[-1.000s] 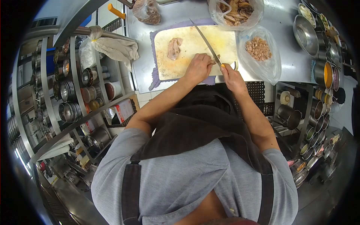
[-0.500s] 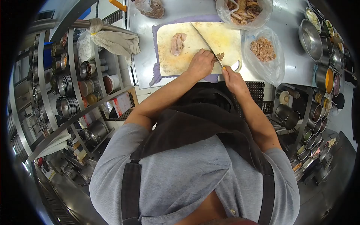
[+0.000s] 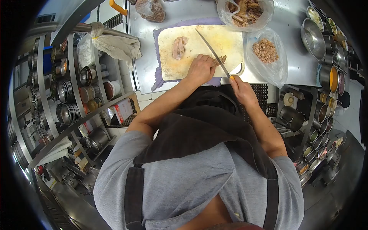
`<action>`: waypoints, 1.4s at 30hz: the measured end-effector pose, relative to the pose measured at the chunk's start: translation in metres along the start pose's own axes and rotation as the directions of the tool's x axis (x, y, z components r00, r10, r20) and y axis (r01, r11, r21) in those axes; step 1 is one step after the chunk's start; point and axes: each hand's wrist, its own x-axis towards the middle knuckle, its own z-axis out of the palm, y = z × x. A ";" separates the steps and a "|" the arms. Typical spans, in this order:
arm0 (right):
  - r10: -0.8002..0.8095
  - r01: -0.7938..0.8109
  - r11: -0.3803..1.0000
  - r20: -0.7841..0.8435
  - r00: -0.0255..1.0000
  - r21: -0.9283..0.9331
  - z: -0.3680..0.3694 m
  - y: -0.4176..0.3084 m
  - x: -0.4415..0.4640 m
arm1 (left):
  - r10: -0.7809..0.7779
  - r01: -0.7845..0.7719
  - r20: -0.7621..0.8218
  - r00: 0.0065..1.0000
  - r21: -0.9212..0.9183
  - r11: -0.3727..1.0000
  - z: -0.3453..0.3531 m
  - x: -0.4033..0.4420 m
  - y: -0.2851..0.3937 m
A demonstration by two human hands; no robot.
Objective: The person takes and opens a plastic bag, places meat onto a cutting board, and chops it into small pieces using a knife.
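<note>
A long kitchen knife (image 3: pixel 209 46) lies slanted across the pale cutting board (image 3: pixel 226 36), its handle wrapped in my right hand (image 3: pixel 242 92). My left hand (image 3: pixel 200 69) is closed, with curled fingers holding down a strip of meat beside the blade. Small cut bits of brownish meat (image 3: pixel 223 59) show on the other side of the blade; the rest of that strip is mostly hidden under my fingers. Farther left on the board sits a larger pale pink piece of meat (image 3: pixel 179 48).
To the board's right is a plastic bag of diced meat (image 3: pixel 265 51), with a bag of larger browned pieces (image 3: pixel 249 13) behind it. Another bagged item (image 3: pixel 150 9) sits at the back left. A purple cloth (image 3: pixel 158 73) lies under the board. Metal bowls (image 3: pixel 313 38) line the right edge.
The knife blade has shifted slightly left along the meat, and my left hand has drawn back a little to the left. The whole view has also moved slightly.
</note>
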 end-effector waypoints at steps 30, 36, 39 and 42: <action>-0.108 0.107 0.994 0.008 0.994 0.015 0.021 0.004 0.015 | 0.041 -0.041 -0.060 0.997 0.001 0.999 0.008 -0.005 -0.009; -0.137 0.139 0.990 -0.061 0.989 0.033 0.039 -0.005 0.055 | 0.044 -0.044 -0.038 0.998 0.006 0.999 0.008 -0.007 -0.008; -0.099 0.102 0.993 -0.062 0.993 0.052 0.029 -0.008 0.047 | 0.030 -0.031 -0.040 0.999 -0.007 1.000 0.000 -0.008 -0.001; -0.075 0.079 0.995 -0.059 0.995 0.062 0.018 -0.008 0.027 | 0.023 -0.022 -0.048 0.999 0.019 1.000 -0.005 -0.014 0.001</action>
